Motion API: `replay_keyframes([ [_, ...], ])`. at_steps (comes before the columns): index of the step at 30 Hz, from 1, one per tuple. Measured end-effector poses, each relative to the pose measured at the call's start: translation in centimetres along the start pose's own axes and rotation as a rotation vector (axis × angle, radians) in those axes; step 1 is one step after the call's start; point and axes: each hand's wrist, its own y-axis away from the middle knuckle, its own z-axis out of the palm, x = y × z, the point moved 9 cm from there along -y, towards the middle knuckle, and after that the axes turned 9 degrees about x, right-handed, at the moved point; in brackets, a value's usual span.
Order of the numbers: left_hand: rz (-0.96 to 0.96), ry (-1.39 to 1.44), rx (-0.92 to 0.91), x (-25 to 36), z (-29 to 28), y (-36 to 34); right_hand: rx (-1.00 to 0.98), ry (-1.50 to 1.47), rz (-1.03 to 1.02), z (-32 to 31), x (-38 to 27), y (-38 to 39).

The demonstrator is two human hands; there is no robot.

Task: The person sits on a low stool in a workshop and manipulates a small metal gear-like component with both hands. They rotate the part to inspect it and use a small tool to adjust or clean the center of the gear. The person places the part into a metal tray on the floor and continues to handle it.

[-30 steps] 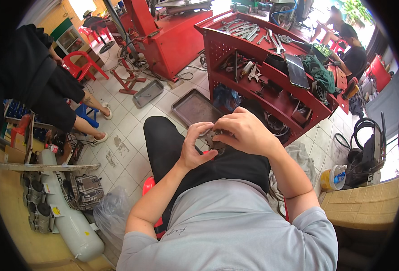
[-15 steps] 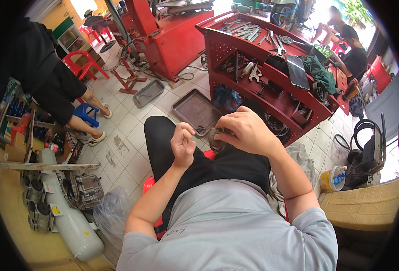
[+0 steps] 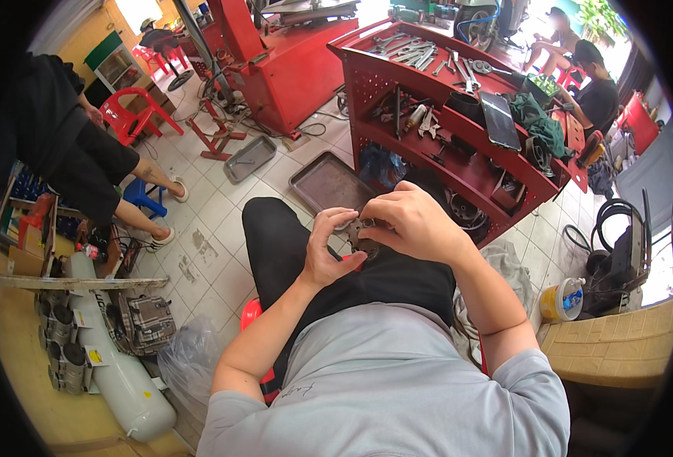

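Hands meet over the lap here, both working on one small dark metal part (image 3: pixel 363 234) that's mostly buried under fingers. Left hand (image 3: pixel 327 251) is curled up from below, thumb and fingertips pinching the near edge of the part. Right hand (image 3: pixel 416 222) comes over the top and covers most of it, fingers bent down tight around it, so its far side can't be seen at all. What shows looks round and toothed, like a little gear or sprocket, but honestly it's too small and too covered to be sure.

Person is sitting on something red (image 3: pixel 254 314), only slivers of it poke out from under the black trousers. Just past the knees there's a flat metal tray (image 3: pixel 330 183) on the tiled floor, and a red tool cart (image 3: pixel 458 145) with wrenches on top, its lower shelves dark and hard to read. Off to the left a white cylinder tank (image 3: pixel 119 373) lies by the wall, partly cut off by the lens rim.
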Motion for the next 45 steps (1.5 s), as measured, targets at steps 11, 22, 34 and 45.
replay_keyframes([
  [11, 0.071, 0.286, 0.257, -1.9, -3.6, 0.6, -0.041, -0.015, -0.021, 0.7, -0.4, 0.1],
  [22, -0.103, 0.142, -0.044, -1.5, 0.1, 0.4, 0.037, -0.04, -0.055, 0.1, -0.7, 0.1],
  [34, -0.16, 0.219, 0.064, -1.5, -0.1, 1.0, 0.033, -0.483, 0.072, 2.2, 0.8, -0.4],
  [45, -0.241, 0.348, 0.113, -2.3, -0.4, 1.5, -0.071, -0.957, 0.284, 5.2, 2.0, 0.3],
])
